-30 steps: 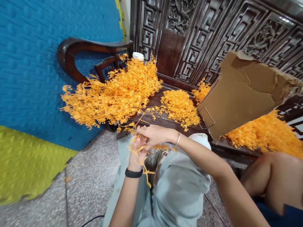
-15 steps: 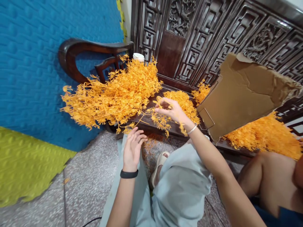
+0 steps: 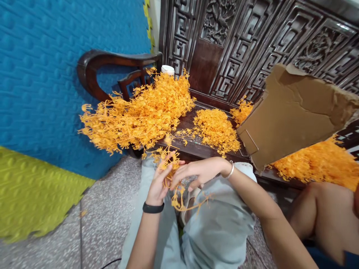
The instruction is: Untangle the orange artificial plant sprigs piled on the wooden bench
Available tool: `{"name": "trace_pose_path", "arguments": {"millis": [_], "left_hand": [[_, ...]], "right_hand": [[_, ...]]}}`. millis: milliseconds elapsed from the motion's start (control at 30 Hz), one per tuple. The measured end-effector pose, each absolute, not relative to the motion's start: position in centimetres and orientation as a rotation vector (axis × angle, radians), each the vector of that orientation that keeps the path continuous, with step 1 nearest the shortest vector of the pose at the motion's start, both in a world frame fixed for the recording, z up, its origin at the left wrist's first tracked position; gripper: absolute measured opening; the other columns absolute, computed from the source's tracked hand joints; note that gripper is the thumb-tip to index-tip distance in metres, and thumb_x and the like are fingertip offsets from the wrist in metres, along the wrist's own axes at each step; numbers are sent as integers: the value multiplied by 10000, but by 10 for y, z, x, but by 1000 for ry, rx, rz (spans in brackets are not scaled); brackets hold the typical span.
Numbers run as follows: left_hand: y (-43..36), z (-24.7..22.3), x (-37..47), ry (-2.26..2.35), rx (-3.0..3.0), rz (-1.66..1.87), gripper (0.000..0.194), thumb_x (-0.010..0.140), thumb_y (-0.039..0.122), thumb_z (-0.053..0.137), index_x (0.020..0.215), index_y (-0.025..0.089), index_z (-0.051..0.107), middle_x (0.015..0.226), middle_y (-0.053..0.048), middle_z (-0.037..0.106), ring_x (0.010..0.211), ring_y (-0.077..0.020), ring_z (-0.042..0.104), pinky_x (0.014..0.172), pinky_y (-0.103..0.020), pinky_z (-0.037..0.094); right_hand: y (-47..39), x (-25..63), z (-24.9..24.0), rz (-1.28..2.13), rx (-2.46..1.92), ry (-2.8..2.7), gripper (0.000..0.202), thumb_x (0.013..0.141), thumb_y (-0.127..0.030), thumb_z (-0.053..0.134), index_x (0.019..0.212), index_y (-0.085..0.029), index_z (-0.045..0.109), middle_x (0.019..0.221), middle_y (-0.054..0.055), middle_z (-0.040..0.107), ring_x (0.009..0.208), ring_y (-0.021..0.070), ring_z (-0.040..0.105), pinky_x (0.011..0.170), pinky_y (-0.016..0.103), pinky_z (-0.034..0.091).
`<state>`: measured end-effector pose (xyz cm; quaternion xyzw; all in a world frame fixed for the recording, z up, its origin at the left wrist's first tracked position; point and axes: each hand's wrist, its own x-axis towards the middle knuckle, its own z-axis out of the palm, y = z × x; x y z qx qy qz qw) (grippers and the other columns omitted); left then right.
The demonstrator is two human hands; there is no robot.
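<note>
Where the person's knees meet the front of the dark wooden bench (image 3: 190, 147), an orange sprig (image 3: 176, 162) hangs between the two hands, above the lap. The left hand (image 3: 158, 183) has its fingers curled about the upper, tufted part, so its grip looks narrow and filled. The right hand (image 3: 202, 172) lies palm down just beside it, fingers bent toward the left; blur and overlap hide whether its grip pinches a stem, so I cannot tell. A thin forked end dangles below the fingers.

Judging by its thin, branching stems, the sprig should be very light, springy rather than stiff, and more apt to snag than to slip. The small curled tips look the likeliest part to bend or come away, and loose strands could catch on the large orange heap (image 3: 146, 116) or the smaller orange pile (image 3: 215, 129), both on the bench. A pinch low on the main stem, clear of the tufts, seems the surest hold.

As for writing, none can be read anywhere. The torn cardboard (image 3: 294, 116) shows a plain brown face, with more orange material (image 3: 319, 164) partly behind it. The white container (image 3: 167, 70) behind the heap shows no legible label, and the black wristband (image 3: 153, 207) bears no visible mark.
</note>
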<state>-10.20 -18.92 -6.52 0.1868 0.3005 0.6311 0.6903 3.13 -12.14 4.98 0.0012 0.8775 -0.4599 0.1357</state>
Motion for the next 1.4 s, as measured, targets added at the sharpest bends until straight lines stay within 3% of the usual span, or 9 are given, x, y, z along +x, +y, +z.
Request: {"name": "trace_pose_path", "arguments": {"millis": [133, 267, 333, 433, 567, 667, 833, 1033, 1400], "left_hand": [[-184, -66, -104, 834, 428, 1469, 511, 631, 332, 712, 1094, 209, 534, 820, -46, 691, 666, -187, 654, 614, -301, 523], [-183, -66, -98, 876, 629, 1431, 467, 673, 321, 679, 1096, 174, 549, 811, -58, 687, 600, -166, 638, 645, -325, 519], [-184, -67, -94, 893, 708, 1398, 443, 686, 309, 669, 1092, 159, 569, 767, -53, 686, 576, -155, 629, 667, -319, 509], [-186, -68, -88, 894, 738, 1324, 426, 687, 310, 668, 1073, 144, 595, 665, -39, 670, 523, -148, 604, 614, -301, 502], [-187, -69, -83, 890, 733, 1255, 450, 662, 317, 683, 1076, 159, 605, 733, -48, 670, 523, -148, 599, 481, -262, 476], [-187, -66, -82, 878, 722, 1236, 443, 655, 315, 686, 1066, 170, 604, 734, -38, 655, 533, -134, 591, 419, -209, 418], [-190, -60, -70, 868, 739, 1298, 235, 716, 345, 621, 819, 134, 621, 513, 12, 546, 471, -99, 496, 498, -225, 417], [-187, -62, -59, 936, 611, 1387, 278, 658, 378, 669, 591, 141, 539, 516, 39, 473, 464, -54, 417, 473, -181, 347], [-180, -58, -64, 1049, 464, 1462, 356, 567, 435, 720, 624, 128, 549, 544, 48, 462, 445, -24, 351, 409, -163, 253]], "right_hand": [[-109, 47, 65, -1676, 234, 2570, 272, 812, -164, 536, 1082, -125, 548, 1083, 84, 594, 1014, 131, 548, 933, 292, 408], [-97, 53, 64, -1872, 960, 2835, 197, 813, -240, 542, 983, -141, 562, 1019, 60, 588, 925, 115, 559, 880, 288, 443], [-92, 51, 56, -1836, 1234, 2838, 291, 774, -264, 595, 1038, -157, 537, 1103, 67, 549, 918, 110, 549, 863, 279, 450], [-89, 47, 46, -1868, 1231, 2665, 437, 745, -286, 624, 1145, -179, 481, 1097, 70, 552, 831, 95, 561, 735, 243, 484], [-86, 45, 48, -1855, 1158, 2600, 253, 714, -330, 640, 844, -122, 577, 694, 10, 591, 587, 75, 545, 513, 193, 433], [-80, 45, 52, -1792, 1299, 2714, 263, 631, -326, 705, 647, -122, 539, 574, -14, 557, 510, 64, 507, 453, 180, 380], [-60, 38, 48, -1731, 1586, 2779, 294, 556, -325, 746, 602, -122, 538, 512, -21, 537, 471, 64, 475, 440, 188, 337], [-39, 27, 40, -1654, 1885, 2752, 219, 545, -208, 734, 566, -113, 538, 470, -39, 497, 435, 51, 426, 457, 196, 320], [-16, 21, 26, -1556, 2375, 2819, 144, 605, -158, 660, 555, -132, 527, 517, -24, 529, 494, 74, 467, 525, 213, 371]]}}
